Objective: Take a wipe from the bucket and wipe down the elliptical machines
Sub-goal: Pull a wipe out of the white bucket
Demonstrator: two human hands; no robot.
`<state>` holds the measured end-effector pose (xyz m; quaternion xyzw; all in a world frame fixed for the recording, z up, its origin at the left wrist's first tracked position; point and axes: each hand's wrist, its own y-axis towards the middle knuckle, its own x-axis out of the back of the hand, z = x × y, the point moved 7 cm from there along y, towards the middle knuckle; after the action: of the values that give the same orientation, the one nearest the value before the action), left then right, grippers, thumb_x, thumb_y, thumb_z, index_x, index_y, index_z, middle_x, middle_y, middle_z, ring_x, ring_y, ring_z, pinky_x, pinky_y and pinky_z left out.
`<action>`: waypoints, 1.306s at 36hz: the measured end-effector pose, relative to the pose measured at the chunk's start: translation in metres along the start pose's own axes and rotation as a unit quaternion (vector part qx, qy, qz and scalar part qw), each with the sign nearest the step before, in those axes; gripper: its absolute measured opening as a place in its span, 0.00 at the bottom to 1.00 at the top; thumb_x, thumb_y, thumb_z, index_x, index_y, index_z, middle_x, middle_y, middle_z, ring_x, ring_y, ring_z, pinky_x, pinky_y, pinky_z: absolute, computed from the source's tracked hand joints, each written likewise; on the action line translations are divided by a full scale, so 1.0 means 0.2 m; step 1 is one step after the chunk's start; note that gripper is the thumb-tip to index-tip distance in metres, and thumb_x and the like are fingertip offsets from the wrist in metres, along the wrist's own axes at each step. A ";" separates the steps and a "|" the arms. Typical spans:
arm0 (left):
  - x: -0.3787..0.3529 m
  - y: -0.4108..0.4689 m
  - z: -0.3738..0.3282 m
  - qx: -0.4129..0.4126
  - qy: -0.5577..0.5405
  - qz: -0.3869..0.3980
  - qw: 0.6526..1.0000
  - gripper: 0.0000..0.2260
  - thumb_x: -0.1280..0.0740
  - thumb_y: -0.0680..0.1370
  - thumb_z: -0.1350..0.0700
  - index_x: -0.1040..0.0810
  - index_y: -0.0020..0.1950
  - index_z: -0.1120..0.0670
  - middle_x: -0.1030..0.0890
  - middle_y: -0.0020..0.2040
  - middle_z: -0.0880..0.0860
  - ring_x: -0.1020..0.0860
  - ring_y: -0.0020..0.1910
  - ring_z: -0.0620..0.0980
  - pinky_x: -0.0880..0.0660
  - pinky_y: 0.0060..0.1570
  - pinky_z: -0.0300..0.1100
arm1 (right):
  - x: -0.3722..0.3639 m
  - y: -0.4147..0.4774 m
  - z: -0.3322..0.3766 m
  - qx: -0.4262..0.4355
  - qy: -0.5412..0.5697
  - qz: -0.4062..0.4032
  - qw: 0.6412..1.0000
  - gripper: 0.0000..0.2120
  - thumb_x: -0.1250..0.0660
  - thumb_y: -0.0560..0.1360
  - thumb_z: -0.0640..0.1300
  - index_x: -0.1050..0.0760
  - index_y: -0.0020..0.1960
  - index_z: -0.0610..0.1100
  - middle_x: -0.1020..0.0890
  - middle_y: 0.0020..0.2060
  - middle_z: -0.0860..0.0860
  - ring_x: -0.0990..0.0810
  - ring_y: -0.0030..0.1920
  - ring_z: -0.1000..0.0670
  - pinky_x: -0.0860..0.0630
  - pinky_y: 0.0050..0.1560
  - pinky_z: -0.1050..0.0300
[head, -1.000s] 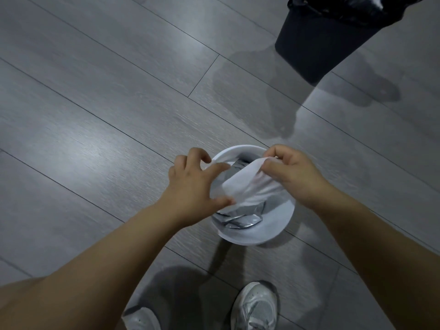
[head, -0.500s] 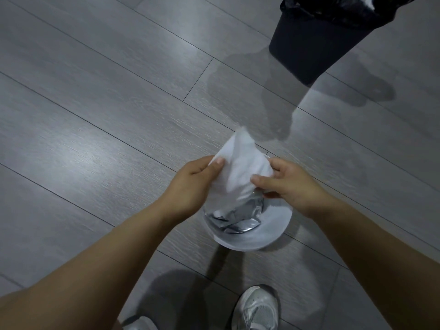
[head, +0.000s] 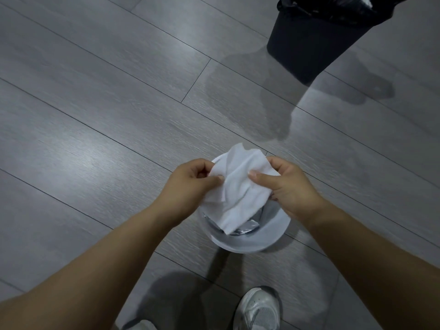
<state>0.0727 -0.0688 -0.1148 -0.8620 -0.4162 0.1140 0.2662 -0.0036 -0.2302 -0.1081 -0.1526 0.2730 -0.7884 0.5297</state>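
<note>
Grey wood-plank floor (head: 100, 120), a black lined trash bin (head: 312, 44) at top right, your white sneaker (head: 258, 310) at the bottom edge. You hold a crumpled white wipe (head: 238, 186) directly above the round white plastic bucket (head: 266, 239) on the floor, its lower corner hanging over the silvery liner inside. Your left hand (head: 188, 184) pinches its left edge; your right hand (head: 288, 184) pinches its right side, thumb on top.
</note>
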 end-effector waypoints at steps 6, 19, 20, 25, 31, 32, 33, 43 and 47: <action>-0.02 -0.01 0.00 0.024 -0.123 0.011 0.992 0.07 0.32 0.77 0.57 0.26 0.39 0.55 0.20 0.35 0.54 0.22 0.34 0.52 0.25 0.35 0.43 | 0.00 0.01 -0.01 0.003 -0.023 -0.035 0.999 0.08 0.28 0.71 0.38 0.23 0.50 0.43 0.15 0.44 0.47 0.16 0.44 0.48 0.19 0.42 0.55; -0.04 -0.05 -0.06 -0.008 -0.153 0.045 0.987 0.03 0.37 0.79 0.63 0.28 0.45 0.57 0.18 0.39 0.57 0.20 0.37 0.53 0.22 0.41 0.44 | -0.19 0.01 -0.02 -0.081 0.069 0.015 0.994 0.07 0.30 0.72 0.42 0.20 0.47 0.39 0.18 0.34 0.48 0.21 0.35 0.51 0.22 0.45 0.54; -0.04 -0.05 -0.06 -0.010 -0.159 0.041 0.986 0.03 0.37 0.79 0.63 0.28 0.46 0.57 0.18 0.38 0.56 0.20 0.37 0.53 0.22 0.41 0.44 | -0.19 0.02 -0.03 -0.095 0.070 0.017 0.993 0.06 0.29 0.70 0.43 0.20 0.44 0.41 0.20 0.32 0.50 0.25 0.34 0.53 0.24 0.44 0.55; -0.01 -0.04 -0.07 -0.007 -0.184 0.051 0.982 0.06 0.38 0.78 0.67 0.28 0.46 0.57 0.18 0.37 0.54 0.20 0.35 0.50 0.21 0.36 0.40 | -0.19 0.01 -0.05 -0.135 0.103 0.048 0.984 0.16 0.30 0.65 0.49 0.23 0.49 0.41 0.19 0.43 0.45 0.21 0.45 0.47 0.25 0.54 0.49; -0.01 -0.05 -0.08 -0.002 -0.183 0.059 0.981 0.07 0.37 0.76 0.69 0.27 0.47 0.57 0.19 0.39 0.55 0.19 0.37 0.51 0.21 0.36 0.40 | -0.25 -0.03 -0.10 -0.214 0.152 0.094 0.960 0.23 0.31 0.66 0.50 0.22 0.57 0.39 0.16 0.47 0.44 0.17 0.47 0.44 0.23 0.53 0.45; -0.01 -0.04 -0.07 -0.005 -0.167 0.046 0.985 0.06 0.35 0.76 0.68 0.26 0.47 0.58 0.18 0.40 0.56 0.19 0.38 0.52 0.21 0.37 0.42 | -0.25 -0.02 -0.11 -0.221 0.167 0.091 0.957 0.22 0.30 0.66 0.47 0.22 0.57 0.39 0.16 0.48 0.43 0.17 0.48 0.43 0.24 0.54 0.44; 0.00 -0.04 -0.07 -0.008 -0.150 0.030 0.988 0.05 0.34 0.75 0.67 0.26 0.47 0.58 0.18 0.41 0.58 0.19 0.39 0.53 0.20 0.39 0.45 | -0.25 -0.02 -0.11 -0.227 0.172 0.084 0.955 0.22 0.29 0.65 0.44 0.22 0.57 0.39 0.16 0.48 0.43 0.17 0.49 0.43 0.23 0.53 0.43; 0.06 -0.04 -0.04 -0.018 0.036 -0.066 0.997 0.07 0.27 0.73 0.60 0.24 0.42 0.59 0.18 0.40 0.59 0.17 0.42 0.60 0.20 0.46 0.60 | -0.19 0.00 -0.09 -0.158 0.185 0.043 0.969 0.21 0.33 0.67 0.30 0.26 0.61 0.33 0.19 0.55 0.37 0.20 0.56 0.38 0.25 0.59 0.40; 0.07 -0.03 -0.04 -0.014 0.063 -0.088 0.994 0.06 0.28 0.73 0.61 0.25 0.41 0.57 0.20 0.35 0.53 0.19 0.37 0.54 0.19 0.44 0.57 | -0.19 0.00 -0.08 -0.132 0.139 0.041 0.981 0.17 0.35 0.71 0.29 0.25 0.59 0.34 0.19 0.54 0.37 0.19 0.55 0.39 0.23 0.56 0.42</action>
<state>0.0810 -0.0572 -0.1048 -0.8312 -0.4742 0.0301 0.2886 0.0030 -0.1914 -0.1183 -0.0988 0.4512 -0.7369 0.4937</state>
